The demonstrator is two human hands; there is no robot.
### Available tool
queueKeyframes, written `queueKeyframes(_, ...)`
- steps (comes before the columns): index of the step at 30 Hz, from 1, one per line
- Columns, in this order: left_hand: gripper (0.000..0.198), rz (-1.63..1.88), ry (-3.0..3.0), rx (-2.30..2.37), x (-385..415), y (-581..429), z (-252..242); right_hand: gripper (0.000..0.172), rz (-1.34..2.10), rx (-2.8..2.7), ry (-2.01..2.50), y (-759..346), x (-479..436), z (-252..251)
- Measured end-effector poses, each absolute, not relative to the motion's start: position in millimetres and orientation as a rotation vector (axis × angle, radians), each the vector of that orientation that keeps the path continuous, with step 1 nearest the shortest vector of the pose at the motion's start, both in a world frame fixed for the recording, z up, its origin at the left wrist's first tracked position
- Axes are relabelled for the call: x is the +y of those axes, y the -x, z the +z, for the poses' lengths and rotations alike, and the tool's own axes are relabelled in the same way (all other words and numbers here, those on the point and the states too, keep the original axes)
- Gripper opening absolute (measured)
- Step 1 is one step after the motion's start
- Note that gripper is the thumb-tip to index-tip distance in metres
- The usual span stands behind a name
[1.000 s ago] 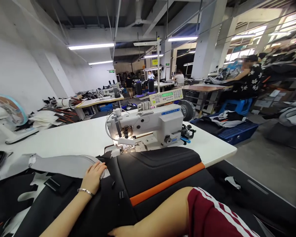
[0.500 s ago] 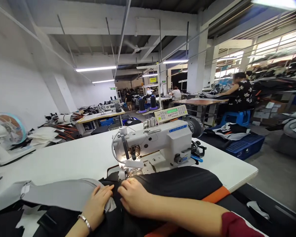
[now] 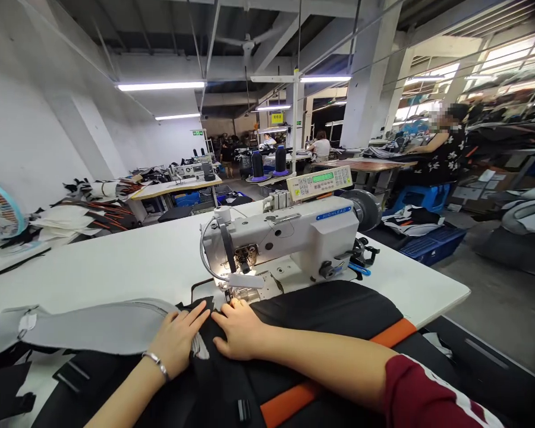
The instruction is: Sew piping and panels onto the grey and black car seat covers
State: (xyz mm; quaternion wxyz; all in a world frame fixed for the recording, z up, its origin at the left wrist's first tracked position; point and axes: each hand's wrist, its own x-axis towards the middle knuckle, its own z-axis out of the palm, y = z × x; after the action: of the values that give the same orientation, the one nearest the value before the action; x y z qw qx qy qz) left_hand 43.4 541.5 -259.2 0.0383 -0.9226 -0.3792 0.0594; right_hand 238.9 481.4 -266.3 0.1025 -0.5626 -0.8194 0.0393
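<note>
My left hand (image 3: 176, 339), a bracelet at its wrist, lies on the fabric with fingers stretched out towards the presser foot. Beneath and beside it are a light grey panel (image 3: 102, 324) and a gathered pale edge. My right hand (image 3: 241, 330) presses on the black fabric (image 3: 330, 306) just in front of the needle area, thumb apart from the bent fingers, whose tips are partly hidden. Orange strips (image 3: 395, 334) cross this black piece, and a black buckle (image 3: 244, 410) shows near the bottom. The sewing machine (image 3: 289, 232) stands right behind my hands, its lamp lit.
The white table (image 3: 160, 255) extends around the machine, with a fan (image 3: 0, 208) at its left end. Two thread cones (image 3: 280, 160) stand behind. A blue crate (image 3: 437, 244) with cut pieces is at the right. A co-worker (image 3: 446, 142) sits farther back.
My right hand has gone from a bunched, pinching pose to a flatter one on the fabric. My left fingers have spread and reach further forward. The view has shifted slightly.
</note>
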Motion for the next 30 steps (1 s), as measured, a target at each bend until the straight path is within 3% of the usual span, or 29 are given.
queueKeyframes(21,0.044,0.215,2.883,-1.036,545,-120,-255,0.051,0.071,-2.347,1.774,-291,473,-272)
queueKeyframes(25,0.036,0.156,2.885,-1.014,546,-124,-254,0.03,-0.001,-2.414,1.69,-290,451,-271)
queueKeyframes(27,0.042,0.126,2.889,-1.002,546,-122,-255,0.019,0.11,-2.54,1.532,-280,424,-283)
queueKeyframes(30,0.04,0.146,2.896,-0.997,546,-120,-254,0.023,0.62,-2.586,1.185,-257,374,-313)
